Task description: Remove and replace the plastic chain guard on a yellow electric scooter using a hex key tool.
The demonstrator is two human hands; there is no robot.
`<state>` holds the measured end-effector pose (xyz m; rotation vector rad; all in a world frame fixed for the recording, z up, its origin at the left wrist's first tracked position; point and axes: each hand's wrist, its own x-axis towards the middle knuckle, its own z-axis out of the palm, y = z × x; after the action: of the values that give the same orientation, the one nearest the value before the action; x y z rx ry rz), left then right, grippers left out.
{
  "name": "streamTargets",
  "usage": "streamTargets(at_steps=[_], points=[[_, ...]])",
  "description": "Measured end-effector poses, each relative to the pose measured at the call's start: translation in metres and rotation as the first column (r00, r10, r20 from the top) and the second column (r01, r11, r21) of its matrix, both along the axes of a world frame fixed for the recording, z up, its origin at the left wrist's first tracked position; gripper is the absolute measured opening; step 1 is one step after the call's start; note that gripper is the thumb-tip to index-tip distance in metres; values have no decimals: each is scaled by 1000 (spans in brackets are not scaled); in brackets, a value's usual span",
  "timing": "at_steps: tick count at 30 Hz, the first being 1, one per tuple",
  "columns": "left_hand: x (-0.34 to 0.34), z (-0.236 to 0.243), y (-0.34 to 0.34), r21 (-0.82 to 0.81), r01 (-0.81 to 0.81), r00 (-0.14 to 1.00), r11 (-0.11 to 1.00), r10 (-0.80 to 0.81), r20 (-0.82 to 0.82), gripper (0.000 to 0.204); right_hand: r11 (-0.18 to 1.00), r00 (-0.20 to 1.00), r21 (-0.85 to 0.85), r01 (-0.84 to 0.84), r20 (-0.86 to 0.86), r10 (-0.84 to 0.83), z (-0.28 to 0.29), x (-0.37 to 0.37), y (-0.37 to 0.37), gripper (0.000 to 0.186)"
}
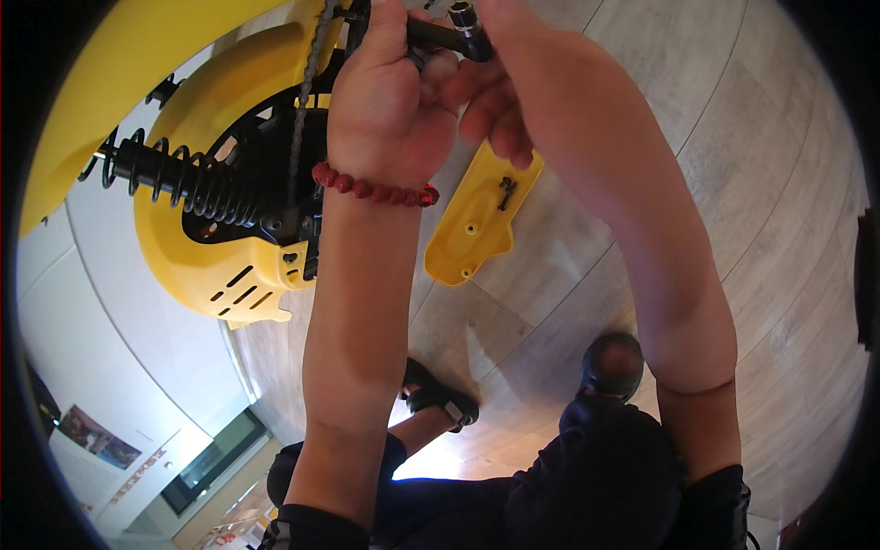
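the person's left grip and right grip, both bare hands, meet near the upper edge of the view. a black bar with a cylindrical end piece lies between them, its near end beside the left thumb. the fingers of the left grip are curled next to the bar; whether they are clamped on it cannot be told. the fingers of the right grip are bent, and its closure cannot be told, the wrist hiding part of it. a red bead bracelet circles the wrist below the left grip. left of that grip run a drive chain and, farther out, a coil-spring shock absorber before a yellow wheel guard. below the right grip, a yellow cover bearing dark bolts rests on the wood-plank floor.
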<state>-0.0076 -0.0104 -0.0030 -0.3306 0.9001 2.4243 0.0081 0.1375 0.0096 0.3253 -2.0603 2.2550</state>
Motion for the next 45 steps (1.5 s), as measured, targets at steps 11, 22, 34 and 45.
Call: streamTargets(at_steps=[11, 22, 34, 45], points=[[1, 5, 8, -261, -33, 996, 965, 10, -87, 62, 371, 230, -897, -239, 319, 919, -11, -41, 15, 35], [-2, 18, 20, -283, -362, 929, 888, 370, -26, 34, 916, 986, 397, 54, -169, 15, -1, -19, 6, 36], [2, 10, 25, -446, -413, 883, 794, 469, 17, 28, 969, 947, 75, -236, 240, 212, -14, -18, 11, 30], [4, 9, 1, -77, -120, 993, 990, 117, -34, 25, 908, 551, -75, -412, 773, 315, 20, -22, 12, 20]])
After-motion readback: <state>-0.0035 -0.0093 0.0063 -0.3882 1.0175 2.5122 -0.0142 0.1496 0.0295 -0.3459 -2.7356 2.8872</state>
